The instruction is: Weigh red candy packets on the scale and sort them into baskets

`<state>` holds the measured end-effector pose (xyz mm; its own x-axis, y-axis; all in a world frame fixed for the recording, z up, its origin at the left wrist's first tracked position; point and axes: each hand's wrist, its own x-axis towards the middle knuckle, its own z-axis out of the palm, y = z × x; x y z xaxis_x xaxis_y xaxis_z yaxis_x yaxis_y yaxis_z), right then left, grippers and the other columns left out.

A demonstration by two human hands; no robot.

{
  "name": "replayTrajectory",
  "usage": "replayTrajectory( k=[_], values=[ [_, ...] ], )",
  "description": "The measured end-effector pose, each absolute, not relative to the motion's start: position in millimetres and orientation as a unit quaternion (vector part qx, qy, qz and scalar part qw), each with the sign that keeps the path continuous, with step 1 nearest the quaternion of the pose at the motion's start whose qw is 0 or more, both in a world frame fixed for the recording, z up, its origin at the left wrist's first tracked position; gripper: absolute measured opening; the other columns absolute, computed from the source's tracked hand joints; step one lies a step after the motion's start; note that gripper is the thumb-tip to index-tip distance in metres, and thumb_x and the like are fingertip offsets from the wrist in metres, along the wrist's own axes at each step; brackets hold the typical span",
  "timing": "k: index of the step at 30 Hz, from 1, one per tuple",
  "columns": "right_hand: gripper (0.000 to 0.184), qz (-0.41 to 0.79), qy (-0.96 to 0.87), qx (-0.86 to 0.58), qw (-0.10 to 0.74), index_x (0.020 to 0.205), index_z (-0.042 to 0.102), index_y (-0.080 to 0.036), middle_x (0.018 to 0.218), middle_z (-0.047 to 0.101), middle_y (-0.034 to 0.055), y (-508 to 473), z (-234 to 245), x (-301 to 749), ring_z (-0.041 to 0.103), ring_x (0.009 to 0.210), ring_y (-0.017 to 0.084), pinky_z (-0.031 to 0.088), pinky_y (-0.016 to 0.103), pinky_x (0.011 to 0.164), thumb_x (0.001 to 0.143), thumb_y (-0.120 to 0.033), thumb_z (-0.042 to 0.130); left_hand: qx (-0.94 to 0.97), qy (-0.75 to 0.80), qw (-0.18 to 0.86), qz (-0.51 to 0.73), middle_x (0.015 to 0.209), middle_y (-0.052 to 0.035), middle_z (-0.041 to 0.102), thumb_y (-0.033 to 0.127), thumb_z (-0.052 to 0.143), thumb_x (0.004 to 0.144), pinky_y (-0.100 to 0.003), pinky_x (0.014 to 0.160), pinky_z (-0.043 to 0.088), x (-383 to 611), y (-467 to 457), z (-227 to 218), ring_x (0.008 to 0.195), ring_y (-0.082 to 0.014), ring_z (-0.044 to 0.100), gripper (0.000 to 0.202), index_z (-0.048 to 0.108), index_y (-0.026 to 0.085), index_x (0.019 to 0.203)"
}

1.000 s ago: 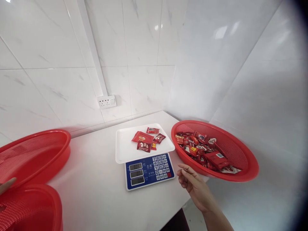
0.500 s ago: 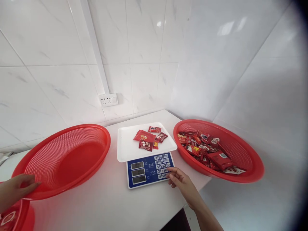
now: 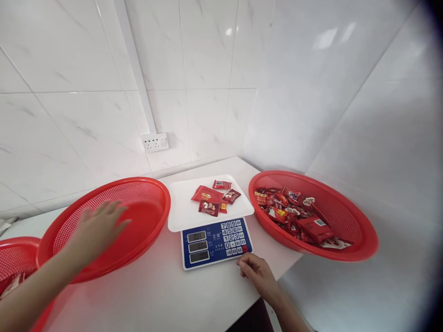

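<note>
**A:** So where was the empty red basket sitting? It was seen on the left of the worktop, its right rim just beside the white tray of the scale. The left hand was spread flat, fingers fanned, over the basket's near-left side; whether it was actually touching the mesh couldn't be told.

**B:** And the right hand? It was loosely curled, nothing pinched, resting on the worktop right at the near-right corner of the scale by the keypad.

**A:** Handling-wise, the basket would probably be judged light and a bit flexy, thin perforated plastic, so the rim would be the place to be gripped, not the mesh floor.

**B:** Agreed. Other stuff noted: a few red snack packets on the tray, a second basket full of packets far right, hanging partly past the worktop edge, and another red basket tucked under at the near left. A wall socket was behind. The tray edge would likely be bumped if the basket got slid right.
</note>
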<state>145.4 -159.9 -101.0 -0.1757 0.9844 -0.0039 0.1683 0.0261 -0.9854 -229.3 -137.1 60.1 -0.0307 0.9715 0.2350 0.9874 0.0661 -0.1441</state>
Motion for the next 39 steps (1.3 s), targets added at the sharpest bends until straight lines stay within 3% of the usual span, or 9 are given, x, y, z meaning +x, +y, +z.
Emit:
replayTrajectory(
  k=[3,6,13,18,22,27,32,35,39],
  values=[
    [0.034,0.490,-0.586,-0.493,0.417,0.066,0.056,-0.019,0.054,0.052,-0.0004,-159,-101,146,0.049,0.055,0.015,0.039,0.027,0.055,0.074,-0.051,0.053,-0.817,-0.575,0.027,-0.029,0.138,-0.0048,0.042,0.039,0.036,0.089,-0.045,0.105,0.025,-158,-111,52,0.132,-0.0245,0.026,0.041,0.047,0.021,0.125],
    [0.036,0.488,-0.581,-0.490,0.428,0.066,0.056,-0.018,0.054,0.052,-0.0003,-160,-106,147,0.049,0.054,0.015,0.039,0.027,0.055,0.073,-0.054,0.053,-0.873,-0.484,-0.023,-0.065,0.142,-0.0062,0.036,0.029,0.041,0.089,-0.043,0.109,0.022,-97,-84,36,0.134,-0.0232,0.021,0.044,0.039,0.018,0.131],
    [0.035,0.487,-0.576,-0.490,0.437,0.068,0.057,-0.018,0.056,0.053,-0.0001,-164,-108,148,0.050,0.056,0.015,0.040,0.027,0.056,0.076,-0.053,0.053,-0.897,-0.433,-0.015,-0.086,0.117,-0.0119,0.053,0.009,0.045,0.082,-0.040,0.095,0.041,-64,-61,10,0.111,-0.0243,0.049,0.039,0.047,0.016,0.120],
    [0.036,0.501,-0.579,-0.479,0.429,0.067,0.056,-0.018,0.056,0.052,-0.0008,-160,-102,149,0.049,0.056,0.015,0.039,0.027,0.056,0.074,-0.053,0.054,-0.846,-0.504,-0.044,-0.170,0.108,-0.0067,0.054,0.012,0.038,0.085,-0.031,0.079,0.050,-96,-81,24,0.097,-0.0190,0.056,0.037,0.046,0.022,0.119],
    [0.036,0.507,-0.574,-0.479,0.430,0.069,0.058,-0.018,0.057,0.052,-0.0006,-159,-104,150,0.049,0.056,0.015,0.040,0.027,0.056,0.073,-0.054,0.054,-0.765,-0.621,-0.022,-0.171,0.113,-0.0083,0.053,0.024,0.036,0.088,-0.034,0.074,0.051,-141,-93,46,0.092,-0.0218,0.058,0.038,0.043,0.021,0.125],
    [0.035,0.514,-0.565,-0.470,0.443,0.076,0.061,-0.018,0.057,0.052,-0.0007,-159,-105,150,0.050,0.057,0.015,0.041,0.027,0.056,0.073,-0.052,0.055,-0.768,-0.631,0.075,-0.082,0.128,-0.0126,0.048,0.029,0.038,0.086,-0.048,0.096,0.038,-159,-87,50,0.121,-0.0314,0.039,0.040,0.049,0.016,0.123],
    [0.036,0.512,-0.551,-0.473,0.459,0.076,0.062,-0.018,0.057,0.053,-0.0002,-159,-107,148,0.050,0.056,0.015,0.041,0.027,0.055,0.071,-0.054,0.057,-0.870,-0.491,0.024,-0.037,0.144,-0.0067,0.031,0.014,0.041,0.082,-0.043,0.109,0.023,-111,-60,24,0.135,-0.0242,0.018,0.052,0.036,0.021,0.133],
    [0.038,0.504,-0.547,-0.476,0.469,0.076,0.061,-0.018,0.056,0.053,-0.0005,-160,-108,146,0.050,0.056,0.015,0.041,0.027,0.055,0.071,-0.055,0.057,-0.889,-0.456,0.000,-0.036,0.143,-0.0074,0.033,0.025,0.044,0.085,-0.044,0.108,0.024,-83,-39,13,0.134,-0.0254,0.020,0.048,0.037,0.023,0.132],
    [0.041,0.496,-0.544,-0.483,0.474,0.075,0.061,-0.018,0.055,0.052,-0.0007,-161,-106,144,0.050,0.056,0.015,0.041,0.028,0.056,0.069,-0.058,0.058,-0.887,-0.460,0.005,-0.041,0.134,-0.0070,0.045,0.030,0.038,0.089,-0.037,0.099,0.037,-68,-19,11,0.122,-0.0219,0.041,0.041,0.041,0.025,0.129]
  ],
)
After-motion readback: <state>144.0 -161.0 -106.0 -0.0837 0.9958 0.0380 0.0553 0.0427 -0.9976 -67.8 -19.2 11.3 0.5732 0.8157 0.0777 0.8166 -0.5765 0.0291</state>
